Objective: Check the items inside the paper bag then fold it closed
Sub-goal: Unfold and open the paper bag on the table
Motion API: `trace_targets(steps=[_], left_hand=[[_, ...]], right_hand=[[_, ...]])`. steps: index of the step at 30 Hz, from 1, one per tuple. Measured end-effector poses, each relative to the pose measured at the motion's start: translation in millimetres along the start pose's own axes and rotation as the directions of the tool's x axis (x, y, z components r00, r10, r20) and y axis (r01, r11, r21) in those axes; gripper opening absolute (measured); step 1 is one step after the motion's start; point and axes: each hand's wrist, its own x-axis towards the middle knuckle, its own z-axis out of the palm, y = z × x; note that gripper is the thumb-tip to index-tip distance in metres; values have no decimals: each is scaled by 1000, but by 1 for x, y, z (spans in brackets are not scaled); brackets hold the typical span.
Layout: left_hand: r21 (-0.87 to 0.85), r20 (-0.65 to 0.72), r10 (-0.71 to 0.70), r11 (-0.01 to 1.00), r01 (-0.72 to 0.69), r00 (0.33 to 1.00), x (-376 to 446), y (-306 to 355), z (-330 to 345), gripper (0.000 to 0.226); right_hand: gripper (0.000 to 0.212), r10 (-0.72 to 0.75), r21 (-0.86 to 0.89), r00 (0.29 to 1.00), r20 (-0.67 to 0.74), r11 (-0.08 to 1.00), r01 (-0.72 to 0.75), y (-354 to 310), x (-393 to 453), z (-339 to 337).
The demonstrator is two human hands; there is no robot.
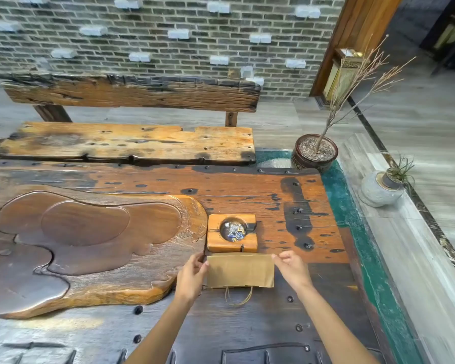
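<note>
Bag lies flat on studded wooden table, brick wall behind.

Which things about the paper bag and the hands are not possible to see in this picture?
- Contents of the paper bag, head view: it lies flat, its own paper covers them.
- Left hand fingertips: hidden at the bag's left edge.
- Whether the right hand pinches the far corner or only touches it: too small.
- Contents of the ashtray: too small to name.
</note>
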Motion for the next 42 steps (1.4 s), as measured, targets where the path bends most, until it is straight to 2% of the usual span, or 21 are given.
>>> trace_targets(steps=[5, 11, 15, 21, 27, 32, 37, 39, 42], left_hand=[[24, -63, -131, 991, 133, 989, 20, -9, 7, 30], [-63, -20, -211, 976, 209, 977, 23, -9, 14, 25], [-71, -35, -214, 975, 211, 976, 22, -13, 16, 24], [-29, -42, -146, 989, 144, 988, 17, -18, 12, 13], [-62, -46, -163, 985, 160, 986, 2, -28, 9, 17], [-84, -29, -255, 964, 252, 967, -10, -30, 13, 27], [-36, -19, -298, 954, 298, 954, -2, -28, 12, 22], [-18, -3, -296, 955, 296, 955, 0, -26, 10, 20], [15, -2, -303, 953, 303, 953, 2, -23, 9, 21]], right_hand=[[44, 122, -4, 992, 8, 992, -122, -2, 9, 14], [37, 110, 27, 994, -25, 994, -109, -2, 13, 25], [33, 101, 73, 995, -12, 992, -100, -1, 16, 26], [9, 31, 76, 999, 20, 997, -33, 3, 8, 18], [17, -1, 30, 997, 73, 1000, -2, 16, -12, 14], [41, -10, -93, 993, 118, 995, 21, 31, -27, 19], [107, -110, -202, 975, 195, 968, 150, 35, -41, 15], [127, -199, -395, 956, 214, 878, 271, 34, -44, 12], [129, -293, -529, 893, 341, 726, 440, 28, -44, 7]])
